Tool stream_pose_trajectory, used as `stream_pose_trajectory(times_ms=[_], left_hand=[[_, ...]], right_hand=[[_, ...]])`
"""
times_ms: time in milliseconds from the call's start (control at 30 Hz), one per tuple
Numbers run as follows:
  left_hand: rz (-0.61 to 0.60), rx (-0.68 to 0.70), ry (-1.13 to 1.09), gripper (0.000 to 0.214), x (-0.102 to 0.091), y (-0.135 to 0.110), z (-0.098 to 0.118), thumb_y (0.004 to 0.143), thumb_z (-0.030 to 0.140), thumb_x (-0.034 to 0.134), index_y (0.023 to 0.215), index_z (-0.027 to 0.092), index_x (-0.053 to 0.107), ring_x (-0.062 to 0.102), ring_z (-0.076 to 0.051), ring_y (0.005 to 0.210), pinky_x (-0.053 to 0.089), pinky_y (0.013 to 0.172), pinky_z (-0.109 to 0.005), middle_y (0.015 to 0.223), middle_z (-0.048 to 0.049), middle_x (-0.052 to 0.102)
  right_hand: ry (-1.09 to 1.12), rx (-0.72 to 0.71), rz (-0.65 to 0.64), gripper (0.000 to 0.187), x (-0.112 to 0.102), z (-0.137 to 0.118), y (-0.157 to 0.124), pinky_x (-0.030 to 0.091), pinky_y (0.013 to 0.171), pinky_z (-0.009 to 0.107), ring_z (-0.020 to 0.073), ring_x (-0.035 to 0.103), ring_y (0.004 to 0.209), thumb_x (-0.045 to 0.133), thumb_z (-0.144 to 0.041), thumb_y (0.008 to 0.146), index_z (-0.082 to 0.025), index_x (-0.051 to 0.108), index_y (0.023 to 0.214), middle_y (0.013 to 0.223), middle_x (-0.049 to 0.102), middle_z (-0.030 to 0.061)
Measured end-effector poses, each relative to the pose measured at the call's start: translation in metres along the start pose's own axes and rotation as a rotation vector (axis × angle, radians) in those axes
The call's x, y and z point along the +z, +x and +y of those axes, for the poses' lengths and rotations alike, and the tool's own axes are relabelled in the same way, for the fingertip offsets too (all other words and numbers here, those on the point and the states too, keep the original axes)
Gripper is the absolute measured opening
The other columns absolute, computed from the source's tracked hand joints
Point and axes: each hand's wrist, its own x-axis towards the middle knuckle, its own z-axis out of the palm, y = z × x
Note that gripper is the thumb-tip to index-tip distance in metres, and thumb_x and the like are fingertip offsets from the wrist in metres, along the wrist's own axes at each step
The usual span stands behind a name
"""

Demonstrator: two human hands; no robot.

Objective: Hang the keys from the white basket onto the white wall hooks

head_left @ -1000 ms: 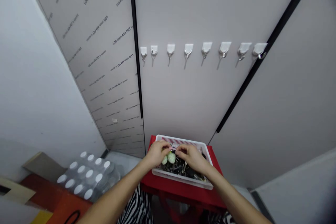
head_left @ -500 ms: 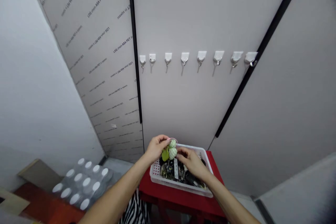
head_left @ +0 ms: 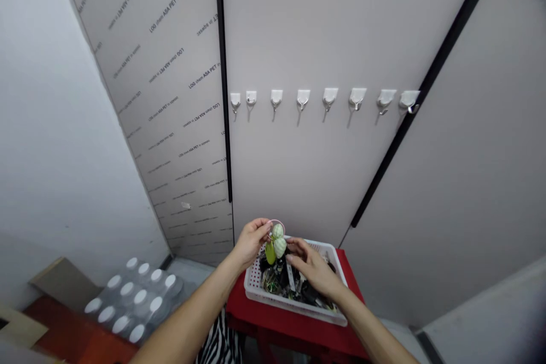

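Observation:
My left hand (head_left: 251,243) is closed, pinching the pink loop of a hair tie (head_left: 279,247) between thumb and fingers. Two puffy, pale green checked parts and a yellow-green leaf-shaped piece hang from that loop. Beside it on the right is my right hand (head_left: 314,270), its thumb and fingers apart with nothing seen between them. Both hands are above a white plastic basket (head_left: 294,303) with perforated walls. Inside lie many small dark and metallic items and a pale strip (head_left: 291,277); most are too jumbled to name.
The basket stands on a red table (head_left: 354,284) against grey panels. A row of several white hooks (head_left: 303,99) is fixed to the panel above. Capped bottles (head_left: 140,296) in a pack stand at lower left, near a cardboard piece (head_left: 63,283).
My left hand has shifted slightly left with the hair tie, and the pink loop shows more fully. My right hand has come slightly away from the green ornament, its fingers more spread.

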Motion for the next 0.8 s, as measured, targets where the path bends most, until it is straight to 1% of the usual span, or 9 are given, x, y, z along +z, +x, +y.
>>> stream_pose_trajectory(times_ms=[100,167,267,367,433,500,633,700,800], left_hand=[[-0.005,-0.005,-0.043,0.022,0.000,-0.001,0.003,0.051,0.030,0.059,0.061,0.012,0.051,0.037,-0.003,0.046,0.028,0.049,-0.018,0.054,0.0028,0.047],[0.001,-0.008,-0.062,0.022,0.000,-0.002,0.004,0.051,0.030,0.059,0.061,0.012,0.051,0.036,-0.003,0.046,0.028,0.049,-0.018,0.053,0.0028,0.047],[0.017,-0.009,-0.086,0.022,-0.002,-0.002,0.005,0.051,0.029,0.059,0.061,0.012,0.051,0.036,-0.003,0.045,0.028,0.049,-0.018,0.052,0.0029,0.046],[0.029,-0.022,-0.075,0.022,-0.005,-0.001,0.003,0.051,0.029,0.059,0.061,0.012,0.051,0.036,-0.003,0.045,0.028,0.049,-0.017,0.053,0.0030,0.047],[0.029,-0.030,-0.034,0.023,-0.007,-0.001,0.001,0.051,0.030,0.059,0.062,0.012,0.052,0.036,-0.003,0.044,0.028,0.048,-0.017,0.052,0.0035,0.046],[0.021,-0.046,0.061,0.023,-0.008,-0.001,0.001,0.051,0.031,0.059,0.062,0.012,0.052,0.035,-0.003,0.044,0.028,0.047,-0.017,0.051,0.0038,0.046],[-0.029,-0.066,0.351,0.019,-0.004,-0.002,0.007,0.053,0.029,0.057,0.060,0.011,0.054,0.037,-0.005,0.046,0.028,0.048,-0.018,0.050,0.0031,0.047],[-0.051,0.012,0.446,0.017,0.003,-0.002,0.013,0.055,0.027,0.055,0.064,0.012,0.056,0.042,-0.008,0.055,0.031,0.055,-0.019,0.059,0.0006,0.051],[-0.125,0.156,0.492,0.020,0.018,0.000,0.021,0.059,0.025,0.051,0.075,0.015,0.057,0.045,-0.012,0.071,0.032,0.065,-0.021,0.078,-0.0020,0.054]], right_hand=[[-0.060,0.011,0.000,0.026,-0.003,-0.001,0.000,0.027,0.084,0.030,0.0142,0.042,0.092,0.038,-0.033,0.069,-0.019,0.048,0.089,0.092,0.051,0.0042],[-0.124,0.032,-0.020,0.026,-0.006,0.000,0.001,0.029,0.082,0.030,0.0148,0.044,0.088,0.037,-0.033,0.069,-0.018,0.051,0.085,0.088,0.053,0.0035],[-0.217,0.076,-0.086,0.025,-0.013,0.002,0.003,0.037,0.065,0.027,0.0130,0.049,0.066,0.039,-0.035,0.068,-0.016,0.053,0.076,0.069,0.055,0.0007],[-0.318,0.104,-0.152,0.027,-0.025,0.000,0.004,0.034,0.050,0.022,0.0092,0.044,0.050,0.037,-0.036,0.068,-0.015,0.054,0.067,0.055,0.051,-0.0023],[-0.426,0.086,-0.179,0.025,-0.035,-0.007,0.005,0.033,0.049,0.021,0.0091,0.044,0.049,0.037,-0.033,0.068,-0.015,0.054,0.067,0.055,0.052,-0.0026],[-0.610,0.002,-0.151,0.021,-0.045,-0.019,0.006,0.033,0.053,0.023,0.0108,0.046,0.055,0.038,-0.029,0.068,-0.017,0.056,0.069,0.059,0.055,-0.0013],[-1.067,-0.248,0.032,0.020,-0.052,-0.053,0.012,0.028,0.065,0.029,0.0152,0.046,0.067,0.038,-0.023,0.069,-0.020,0.057,0.069,0.066,0.056,0.0032],[-1.207,-0.342,0.062,0.019,-0.049,-0.070,0.017,0.026,0.067,0.031,0.0152,0.045,0.068,0.038,-0.022,0.070,-0.021,0.057,0.069,0.066,0.056,0.0036],[-1.307,-0.450,0.036,0.018,-0.041,-0.088,0.025,0.026,0.069,0.032,0.0141,0.044,0.067,0.039,-0.020,0.070,-0.021,0.057,0.068,0.065,0.056,0.0033]])
